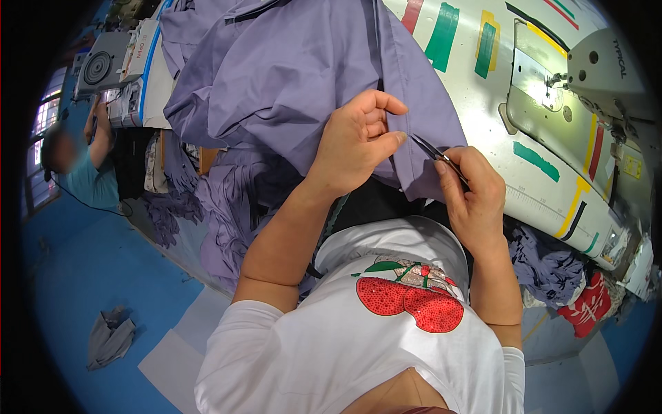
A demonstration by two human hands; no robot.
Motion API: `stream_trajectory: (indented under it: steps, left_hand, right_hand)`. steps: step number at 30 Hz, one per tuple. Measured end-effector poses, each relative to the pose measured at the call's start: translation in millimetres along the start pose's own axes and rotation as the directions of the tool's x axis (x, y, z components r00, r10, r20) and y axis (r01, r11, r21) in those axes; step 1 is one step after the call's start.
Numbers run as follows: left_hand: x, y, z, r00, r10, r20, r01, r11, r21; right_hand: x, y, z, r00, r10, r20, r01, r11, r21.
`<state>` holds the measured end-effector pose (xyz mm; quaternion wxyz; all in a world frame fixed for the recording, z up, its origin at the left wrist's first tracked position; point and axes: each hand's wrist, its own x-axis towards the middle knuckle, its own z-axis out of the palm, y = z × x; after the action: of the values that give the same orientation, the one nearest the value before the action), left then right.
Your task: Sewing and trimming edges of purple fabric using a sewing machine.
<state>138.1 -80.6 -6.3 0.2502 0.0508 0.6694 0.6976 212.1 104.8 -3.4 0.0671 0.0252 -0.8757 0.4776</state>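
A large piece of purple fabric (255,76) drapes over the table edge toward my lap, with a long stitched seam along its right part. My left hand (355,141) is over that seam, fingers curled and thumb near the index finger; whatever they pinch is too small to make out. In my right hand (476,193) is a slim pair of thread snips (431,148), gripped between thumb and fingers. Their narrow tips point up and left, close to the seam and to my left thumb.
A sewing machine (603,69) stands on the right of the white table (476,103), which carries coloured tape strips. More purple cloth (238,196) hangs at left; bundled cloth (548,265) lies below right. Another person (100,169) sits far left. A grey cloth (110,338) lies on the blue floor.
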Motion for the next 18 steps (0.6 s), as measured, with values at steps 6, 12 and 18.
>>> stream_trajectory:
  steps: [6, 12, 18]
  left_hand:
    - [0.4, 0.0, -0.6, 1.000, -0.004, 0.001, 0.004, 1.000, 0.011]
    - [0.6, -0.6, -0.1, 1.000, -0.003, -0.003, 0.003, 1.000, 0.005]
    - [0.2, 1.4, -2.4, 1.000, -0.010, -0.006, 0.010, 1.000, 0.018]
  right_hand:
    - [0.2, -1.8, -0.8, 1.000, 0.027, -0.006, -0.027, 0.999, 0.035]
    - [0.9, -1.2, 0.2, 1.000, 0.006, -0.010, -0.005, 1.000, 0.003]
    - [1.9, -2.2, 0.8, 1.000, 0.006, 0.004, -0.006, 1.000, 0.012]
